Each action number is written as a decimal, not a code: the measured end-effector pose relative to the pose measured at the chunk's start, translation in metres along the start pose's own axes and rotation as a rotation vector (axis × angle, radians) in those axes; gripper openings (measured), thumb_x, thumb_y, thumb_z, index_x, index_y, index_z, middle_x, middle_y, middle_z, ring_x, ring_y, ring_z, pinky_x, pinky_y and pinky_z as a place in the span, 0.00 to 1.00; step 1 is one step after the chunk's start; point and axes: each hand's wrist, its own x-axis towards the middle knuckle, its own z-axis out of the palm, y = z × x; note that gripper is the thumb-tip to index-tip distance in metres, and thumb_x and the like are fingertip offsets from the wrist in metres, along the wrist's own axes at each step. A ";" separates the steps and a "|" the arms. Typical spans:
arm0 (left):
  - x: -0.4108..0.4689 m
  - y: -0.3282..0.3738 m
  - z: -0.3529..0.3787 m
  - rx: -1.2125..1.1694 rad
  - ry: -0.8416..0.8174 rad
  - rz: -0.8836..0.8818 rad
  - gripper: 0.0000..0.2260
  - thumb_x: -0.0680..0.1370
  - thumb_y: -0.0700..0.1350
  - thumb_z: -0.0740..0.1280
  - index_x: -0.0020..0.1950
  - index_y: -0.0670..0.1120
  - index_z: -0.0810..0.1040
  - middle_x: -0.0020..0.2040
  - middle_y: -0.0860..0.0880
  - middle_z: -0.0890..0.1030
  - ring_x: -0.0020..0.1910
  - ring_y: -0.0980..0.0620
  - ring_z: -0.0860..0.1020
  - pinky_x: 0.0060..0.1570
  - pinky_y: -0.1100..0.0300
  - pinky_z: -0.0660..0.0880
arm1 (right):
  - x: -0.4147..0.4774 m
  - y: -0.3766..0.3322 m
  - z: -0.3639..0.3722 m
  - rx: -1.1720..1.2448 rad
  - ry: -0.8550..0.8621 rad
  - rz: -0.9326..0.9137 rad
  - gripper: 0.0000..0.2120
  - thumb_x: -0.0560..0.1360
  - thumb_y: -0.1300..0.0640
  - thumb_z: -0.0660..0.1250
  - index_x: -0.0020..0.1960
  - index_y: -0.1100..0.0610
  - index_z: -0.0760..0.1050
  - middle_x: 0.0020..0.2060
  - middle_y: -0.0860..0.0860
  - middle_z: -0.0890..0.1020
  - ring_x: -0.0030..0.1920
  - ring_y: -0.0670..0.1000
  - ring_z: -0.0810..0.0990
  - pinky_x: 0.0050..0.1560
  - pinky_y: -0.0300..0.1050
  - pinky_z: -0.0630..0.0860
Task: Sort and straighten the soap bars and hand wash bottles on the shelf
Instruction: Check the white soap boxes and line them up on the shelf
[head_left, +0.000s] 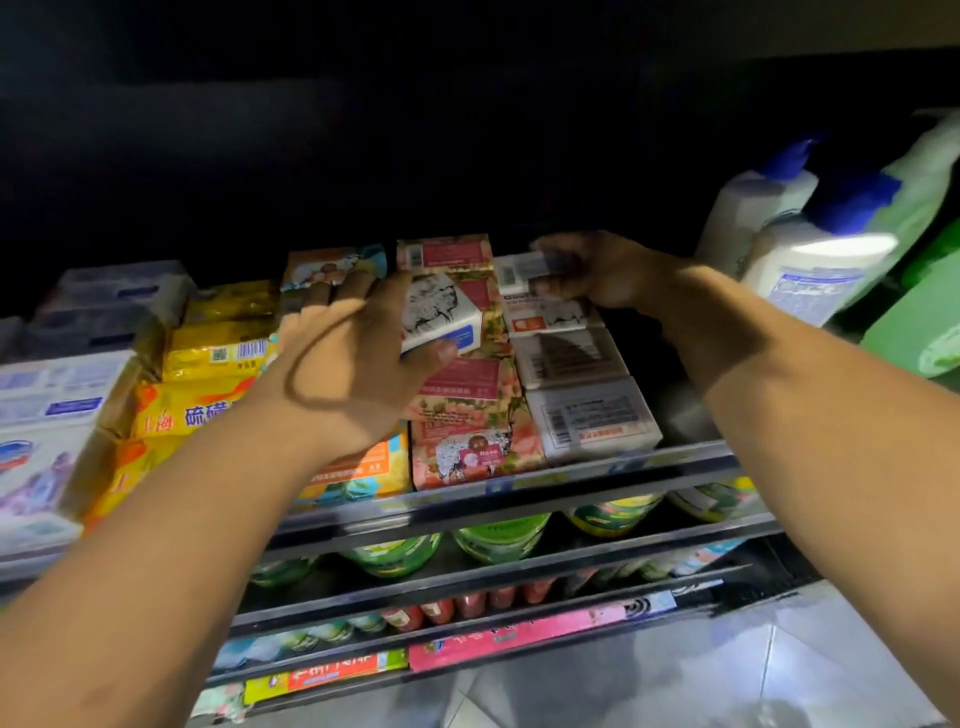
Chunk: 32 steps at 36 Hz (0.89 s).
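Note:
Soap bars lie in rows on the top shelf (519, 480). My left hand (353, 358) grips a white soap box with a blue label (441, 317), tilted above the row of pink floral soap boxes (467, 410). My right hand (597, 270) holds a white soap box (519, 273) at the back of the white and grey soap row (582, 395). Yellow soap packs (208, 374) sit to the left. White hand wash bottles with blue pumps (810, 260) stand at the right end.
Pale blue and white packs (52, 415) fill the shelf's far left. Green bottles (914, 322) lean at the far right. Lower shelves hold green tubs (493, 535) and pink boxes (519, 636). The shelf's back is dark. Tiled floor (727, 675) lies below.

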 end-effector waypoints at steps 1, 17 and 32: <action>0.000 0.001 0.000 -0.016 -0.002 -0.003 0.34 0.79 0.66 0.58 0.81 0.53 0.55 0.78 0.45 0.62 0.71 0.39 0.66 0.65 0.47 0.66 | 0.002 0.003 -0.001 0.008 -0.008 -0.005 0.33 0.77 0.53 0.72 0.78 0.53 0.64 0.66 0.47 0.74 0.65 0.44 0.72 0.61 0.36 0.69; 0.057 0.030 -0.004 -0.292 -0.084 0.096 0.30 0.77 0.57 0.70 0.75 0.49 0.66 0.69 0.49 0.74 0.67 0.47 0.73 0.63 0.56 0.70 | -0.089 -0.017 0.001 -0.396 -0.218 0.008 0.38 0.76 0.36 0.64 0.74 0.33 0.41 0.81 0.48 0.39 0.80 0.52 0.38 0.79 0.46 0.44; 0.167 0.086 0.024 -0.159 -0.134 0.159 0.34 0.74 0.56 0.74 0.76 0.51 0.65 0.73 0.44 0.69 0.72 0.39 0.67 0.71 0.40 0.63 | -0.109 0.020 0.036 -0.021 0.063 0.287 0.68 0.56 0.24 0.73 0.82 0.47 0.40 0.81 0.50 0.55 0.79 0.53 0.57 0.77 0.52 0.62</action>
